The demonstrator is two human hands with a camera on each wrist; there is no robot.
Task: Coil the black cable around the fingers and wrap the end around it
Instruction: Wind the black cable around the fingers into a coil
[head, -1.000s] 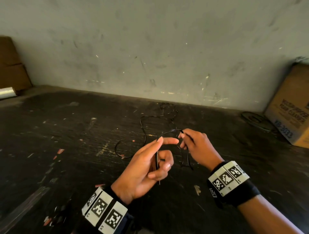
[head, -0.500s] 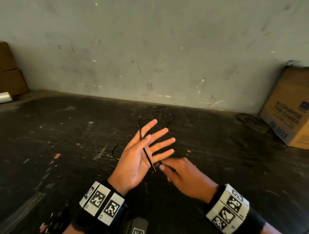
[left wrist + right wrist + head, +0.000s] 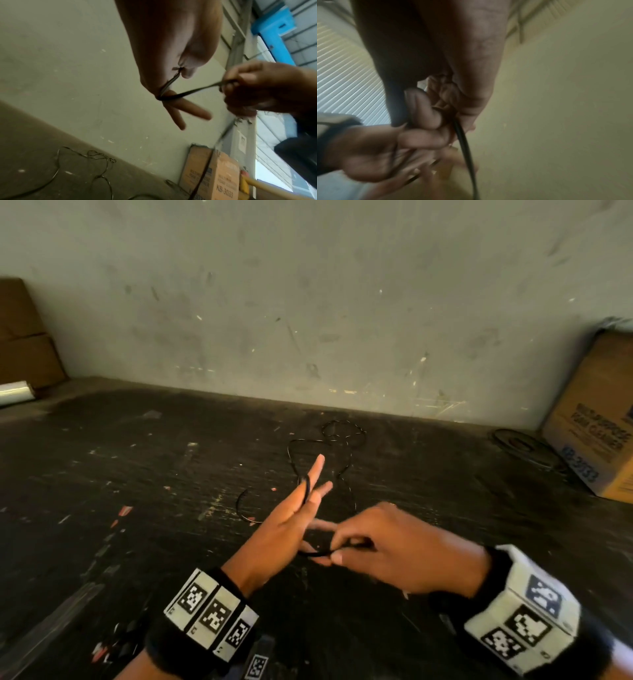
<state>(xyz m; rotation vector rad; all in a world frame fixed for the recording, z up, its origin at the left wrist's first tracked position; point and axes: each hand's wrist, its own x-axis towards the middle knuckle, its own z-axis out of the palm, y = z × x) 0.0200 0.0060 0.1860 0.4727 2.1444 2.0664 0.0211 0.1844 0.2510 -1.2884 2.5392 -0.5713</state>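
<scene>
Nearest the camera, two wrists wear black bands carrying blocks printed with black-and-white square markers. The person's right hand is curled, its thumb and fingertips pinching a black cable just in front of the body. The left wrist view shows that pinch clearly, with the cable pulled taut between the two hands. In the right wrist view the cable runs out from between the right hand's bent fingers, though the picture is blurred.

The person's left hand is held close beside the right, almost touching it, with its fingers straight and spread, pointing away from the body. The cable passes around the base of these fingers and up across the palm, where the left thumb seems to press one short end down. The left wrist view shows a single turn around the fingers.

Beyond the hands, the rest of the cable lies in loose, tangled loops on a dark, scuffed table, trailing toward the back wall. Farther right, a cardboard box with blue print stands at the table's edge, with a dark flat ring just beside it. At far left sit brown boxes and a pale roll. A scratched grey-green wall closes the scene.
</scene>
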